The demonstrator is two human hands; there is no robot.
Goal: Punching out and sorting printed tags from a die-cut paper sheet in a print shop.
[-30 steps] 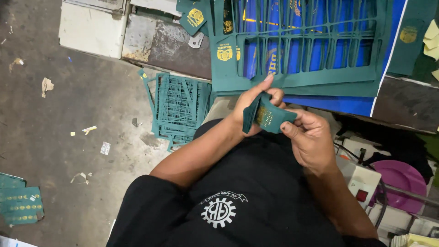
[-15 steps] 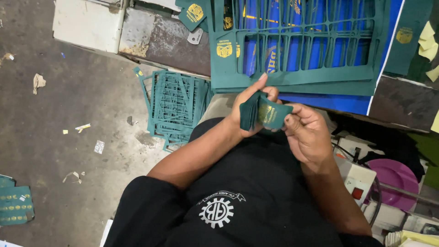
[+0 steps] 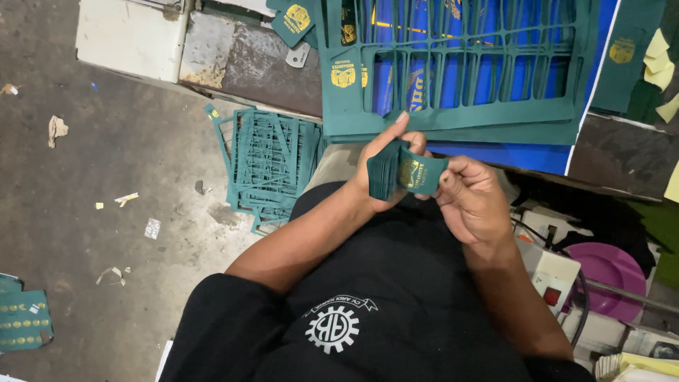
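Observation:
A small stack of dark green cards with gold emblems sits between both hands in front of my chest. My left hand wraps the stack from the left, its index finger stretched up. My right hand pinches the stack's right end with thumb and fingers. Just beyond the hands lies a large green punched-out sheet whose empty windows show a blue surface beneath.
A pile of green leftover frames lies on the concrete floor to the left. More green printed sheets lie at the lower left among paper scraps. A purple bowl and a white box with a red switch stand at the right.
The stack is held slightly lower and more squared between the hands. The view has shifted a little; the hands keep their grip.

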